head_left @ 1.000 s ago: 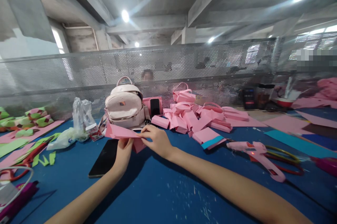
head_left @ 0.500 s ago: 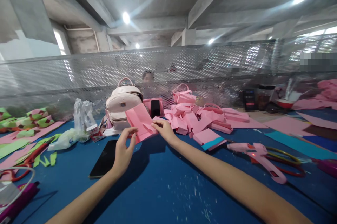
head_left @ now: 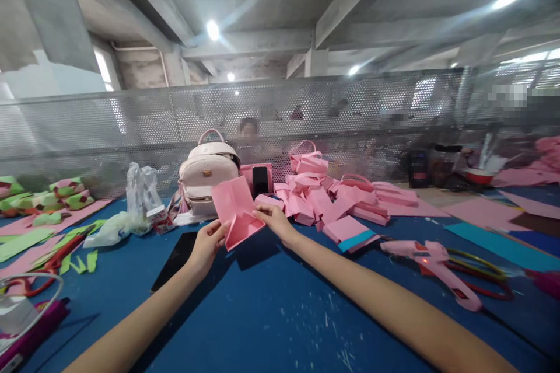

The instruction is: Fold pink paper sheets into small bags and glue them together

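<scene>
Between my two hands is a creased pink paper piece (head_left: 238,209), lifted above the blue table (head_left: 271,314). Its lower part is folded up into a shallow box shape, while the back panel stands upright. My left hand (head_left: 210,244) pinches its lower left corner. At the right edge, the fingers of my right hand (head_left: 275,222) are closed on the paper. A black tablet or large phone (head_left: 174,262) lies partly hidden behind my left hand. To the right of my right hand is a heap of folded pink paper pieces (head_left: 315,198).
A pale backpack (head_left: 207,177) and a plastic bag (head_left: 142,192) stand at the back. On the right lie a pink glue gun (head_left: 437,262) with its cord, scissors and blue sheets (head_left: 499,244). Red-handled scissors (head_left: 55,259) and green paper strips are on the left. A perforated metal screen (head_left: 131,133) runs behind.
The pink paper has been bent from a nearly flat sheet into an open box-like form. My left hand has shifted slightly and now grips its lower left corner.
</scene>
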`<state>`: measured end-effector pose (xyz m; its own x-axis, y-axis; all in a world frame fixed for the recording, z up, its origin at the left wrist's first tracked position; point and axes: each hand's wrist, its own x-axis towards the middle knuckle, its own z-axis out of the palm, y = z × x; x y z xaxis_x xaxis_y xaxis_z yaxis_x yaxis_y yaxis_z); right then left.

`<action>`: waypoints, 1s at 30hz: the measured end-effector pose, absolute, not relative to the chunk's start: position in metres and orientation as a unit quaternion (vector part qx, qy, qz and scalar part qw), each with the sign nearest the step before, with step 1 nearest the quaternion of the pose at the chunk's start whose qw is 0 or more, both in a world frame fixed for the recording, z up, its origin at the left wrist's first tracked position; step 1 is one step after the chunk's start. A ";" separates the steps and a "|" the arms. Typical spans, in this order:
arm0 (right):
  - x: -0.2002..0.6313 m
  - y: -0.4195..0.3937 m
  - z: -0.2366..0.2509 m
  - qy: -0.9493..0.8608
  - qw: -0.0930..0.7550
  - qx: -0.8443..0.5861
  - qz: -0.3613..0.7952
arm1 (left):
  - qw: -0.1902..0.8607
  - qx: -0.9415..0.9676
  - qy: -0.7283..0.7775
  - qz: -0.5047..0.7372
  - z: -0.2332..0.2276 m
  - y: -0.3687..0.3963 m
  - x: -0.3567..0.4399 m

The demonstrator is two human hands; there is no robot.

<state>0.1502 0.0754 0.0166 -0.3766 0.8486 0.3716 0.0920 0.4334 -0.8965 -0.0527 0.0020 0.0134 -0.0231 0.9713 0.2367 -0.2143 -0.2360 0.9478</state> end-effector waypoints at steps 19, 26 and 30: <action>0.137 0.047 0.035 -0.709 0.424 -0.287 0.485 | 0.431 0.530 0.423 0.595 0.014 -0.004 -0.051; 0.137 0.035 0.043 -0.719 0.429 -0.325 0.439 | 0.447 0.563 0.435 0.542 0.015 -0.005 -0.042; 0.143 0.029 0.047 -0.725 0.430 -0.357 0.402 | 0.475 0.575 0.425 0.514 0.017 -0.012 -0.034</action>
